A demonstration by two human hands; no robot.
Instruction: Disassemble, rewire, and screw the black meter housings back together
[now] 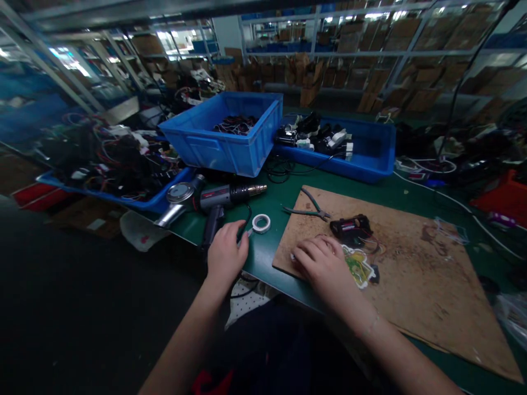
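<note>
My left hand (225, 251) rests closed on the green table (272, 252) beside a small white tape roll (261, 223), its fingers curled near a black cable; what they hold is hidden. My right hand (323, 263) lies on the brown board (415, 269), fingers bent over something small at the board's left edge. Just right of that hand is a yellow-green sticker-like piece (359, 267). A black part with thin wires (352, 226) sits above it. Pliers (308, 208) lie at the board's top left.
A heat gun (224, 200) lies left of the tape roll, a metal funnel-like piece (179, 198) beside it. Blue bins (224, 145) (370, 153) with wires and black parts stand behind; another wire-filled tray (123, 164) is at left. Shelves with cartons fill the background.
</note>
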